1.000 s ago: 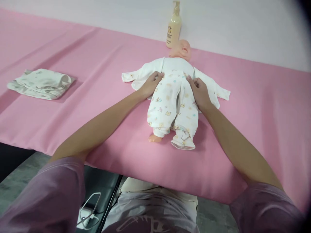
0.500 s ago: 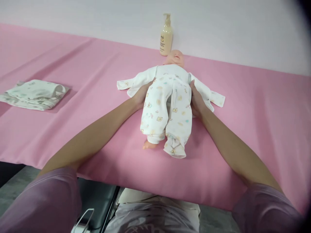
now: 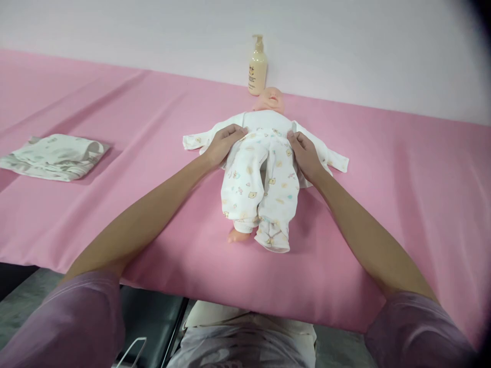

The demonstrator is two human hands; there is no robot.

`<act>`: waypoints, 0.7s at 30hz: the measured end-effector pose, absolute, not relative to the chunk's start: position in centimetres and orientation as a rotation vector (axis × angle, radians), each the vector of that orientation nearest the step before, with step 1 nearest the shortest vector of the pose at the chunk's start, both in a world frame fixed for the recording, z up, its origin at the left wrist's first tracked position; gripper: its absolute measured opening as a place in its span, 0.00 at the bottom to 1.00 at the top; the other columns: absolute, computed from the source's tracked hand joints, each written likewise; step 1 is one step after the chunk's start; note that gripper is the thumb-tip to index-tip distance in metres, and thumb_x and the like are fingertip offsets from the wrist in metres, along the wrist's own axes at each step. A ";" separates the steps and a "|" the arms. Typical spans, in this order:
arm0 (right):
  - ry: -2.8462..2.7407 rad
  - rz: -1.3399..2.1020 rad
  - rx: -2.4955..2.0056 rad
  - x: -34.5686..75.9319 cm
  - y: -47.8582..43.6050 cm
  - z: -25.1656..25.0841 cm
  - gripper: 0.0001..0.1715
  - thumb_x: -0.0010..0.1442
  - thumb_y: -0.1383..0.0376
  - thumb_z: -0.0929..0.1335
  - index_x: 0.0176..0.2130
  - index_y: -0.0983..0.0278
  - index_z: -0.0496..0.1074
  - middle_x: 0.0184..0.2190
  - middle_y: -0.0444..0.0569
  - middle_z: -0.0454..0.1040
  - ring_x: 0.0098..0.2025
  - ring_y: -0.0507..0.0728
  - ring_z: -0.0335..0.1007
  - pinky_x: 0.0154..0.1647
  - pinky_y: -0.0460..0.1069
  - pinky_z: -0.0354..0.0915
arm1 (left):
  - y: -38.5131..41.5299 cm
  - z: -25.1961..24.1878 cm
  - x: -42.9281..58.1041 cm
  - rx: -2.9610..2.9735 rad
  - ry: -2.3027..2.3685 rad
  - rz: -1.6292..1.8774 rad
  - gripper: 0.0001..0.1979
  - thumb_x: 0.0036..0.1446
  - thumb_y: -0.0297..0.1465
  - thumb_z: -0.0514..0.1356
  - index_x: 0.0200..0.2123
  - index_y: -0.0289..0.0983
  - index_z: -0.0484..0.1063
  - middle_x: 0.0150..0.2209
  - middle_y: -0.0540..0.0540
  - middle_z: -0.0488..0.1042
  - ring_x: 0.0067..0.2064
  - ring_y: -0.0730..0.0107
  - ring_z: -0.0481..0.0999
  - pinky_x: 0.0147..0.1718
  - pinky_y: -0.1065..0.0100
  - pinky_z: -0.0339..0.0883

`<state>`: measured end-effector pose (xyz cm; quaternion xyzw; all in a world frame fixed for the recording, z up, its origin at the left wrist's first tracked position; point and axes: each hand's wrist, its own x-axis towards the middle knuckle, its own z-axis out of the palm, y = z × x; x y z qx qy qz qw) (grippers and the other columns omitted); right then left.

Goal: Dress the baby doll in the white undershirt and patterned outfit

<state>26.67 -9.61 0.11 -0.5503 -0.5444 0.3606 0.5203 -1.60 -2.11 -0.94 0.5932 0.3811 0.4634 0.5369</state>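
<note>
A baby doll (image 3: 270, 99) lies on its back on the pink sheet (image 3: 153, 168), head away from me. It wears a white long-sleeved top (image 3: 264, 121) and white printed trousers (image 3: 261, 189). One bare foot (image 3: 238, 236) pokes out of the left trouser leg. My left hand (image 3: 224, 144) pinches the trouser waistband at the doll's left side. At the other side my right hand (image 3: 305, 155) grips the same waistband, fingers curled.
A cream pump bottle (image 3: 257, 67) stands behind the doll's head near the wall. A folded pile of printed baby clothes (image 3: 53, 156) lies at the left. The sheet's front edge runs just before my lap.
Both hands came up from beside the doll's hips to the top of the waistband, which now sits higher on the belly. The camera view tilted slightly upward.
</note>
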 end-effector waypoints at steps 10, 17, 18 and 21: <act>-1.433 0.624 -1.322 26.0 -7.0 1.2 0.37 0.74 0.27 0.75 0.40 0.55 0.68 0.45 0.50 0.72 0.57 0.65 0.73 0.64 0.61 0.77 | -0.6 0.6 -1.0 1.726 1.031 1.089 0.21 0.79 0.54 0.70 0.48 0.44 0.74 0.48 0.43 0.78 0.61 0.49 0.82 0.68 0.48 0.77; -1.272 0.808 -1.375 26.6 -3.3 -0.2 0.45 0.65 0.21 0.76 0.38 0.54 0.64 0.35 0.44 0.68 0.44 0.61 0.72 0.50 0.58 0.78 | 2.6 -1.6 1.0 1.583 1.180 1.110 0.20 0.83 0.52 0.67 0.47 0.44 0.72 0.39 0.47 0.70 0.51 0.52 0.81 0.64 0.46 0.76; -1.280 0.804 -1.388 26.7 -3.5 -0.4 0.45 0.65 0.21 0.76 0.38 0.54 0.63 0.34 0.43 0.66 0.43 0.61 0.71 0.50 0.57 0.77 | 2.3 -1.7 1.0 1.609 1.180 1.106 0.19 0.82 0.52 0.67 0.46 0.44 0.72 0.39 0.47 0.70 0.51 0.53 0.80 0.64 0.48 0.76; -1.302 0.735 -1.467 27.1 -5.0 -1.1 0.44 0.68 0.23 0.75 0.36 0.55 0.62 0.34 0.44 0.64 0.44 0.61 0.69 0.52 0.57 0.75 | 0.7 -1.9 0.4 1.681 1.212 1.081 0.20 0.82 0.52 0.66 0.43 0.43 0.72 0.39 0.46 0.72 0.51 0.52 0.77 0.65 0.51 0.75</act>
